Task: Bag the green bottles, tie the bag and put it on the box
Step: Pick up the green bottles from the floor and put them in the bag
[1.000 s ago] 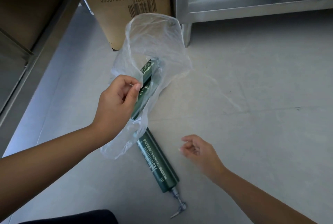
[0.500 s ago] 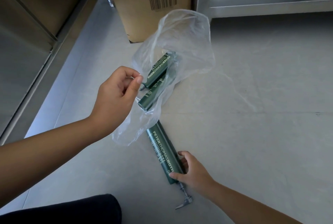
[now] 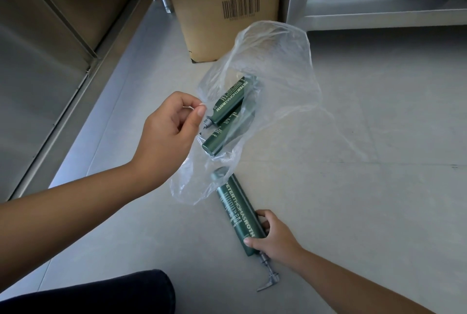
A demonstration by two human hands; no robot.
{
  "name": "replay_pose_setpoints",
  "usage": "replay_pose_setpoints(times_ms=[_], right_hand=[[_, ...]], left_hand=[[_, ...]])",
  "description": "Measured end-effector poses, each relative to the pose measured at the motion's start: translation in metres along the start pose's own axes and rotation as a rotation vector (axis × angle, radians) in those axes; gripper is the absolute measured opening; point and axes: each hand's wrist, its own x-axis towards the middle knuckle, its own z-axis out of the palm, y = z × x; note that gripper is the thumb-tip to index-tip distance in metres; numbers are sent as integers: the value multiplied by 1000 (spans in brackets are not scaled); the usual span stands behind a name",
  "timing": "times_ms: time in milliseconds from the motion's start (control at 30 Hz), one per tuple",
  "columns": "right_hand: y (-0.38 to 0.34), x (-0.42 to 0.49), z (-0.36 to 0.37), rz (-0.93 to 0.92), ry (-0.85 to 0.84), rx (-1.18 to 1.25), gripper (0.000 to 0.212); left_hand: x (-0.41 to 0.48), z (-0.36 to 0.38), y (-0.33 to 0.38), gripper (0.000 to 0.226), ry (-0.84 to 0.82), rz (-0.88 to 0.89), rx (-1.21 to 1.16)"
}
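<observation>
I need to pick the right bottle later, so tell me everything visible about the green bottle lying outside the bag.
The green bottle is a long, dark green cylinder with white lettering along its side and a grey pump head at its near end. It looks like plastic. It lies flat on the grey floor, its far end under the clear bag. The right hand grips it near the pump.

arms: both bare up to the frame edge, no sleeves in view
left hand [image 3: 169, 134]: bare, no glove, ring or watch
right hand [image 3: 274, 239]: bare, no glove, ring or watch
leg [image 3: 106, 293]: dark navy cloth, nearer the body than the grips
</observation>
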Motion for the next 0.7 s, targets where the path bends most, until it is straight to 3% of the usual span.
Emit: replay_pose_setpoints(times_ms=[267, 500, 700], right_hand=[[-12, -15, -31, 26, 56, 168, 59], [-25, -38, -78, 12, 275, 364, 55], [-61, -66, -122, -131, 443, 474, 51]], left_hand=[[9, 6, 1, 16, 27, 15, -1], [26, 18, 11, 19, 62, 33, -11], [40, 31, 20, 21, 109, 58, -62]])
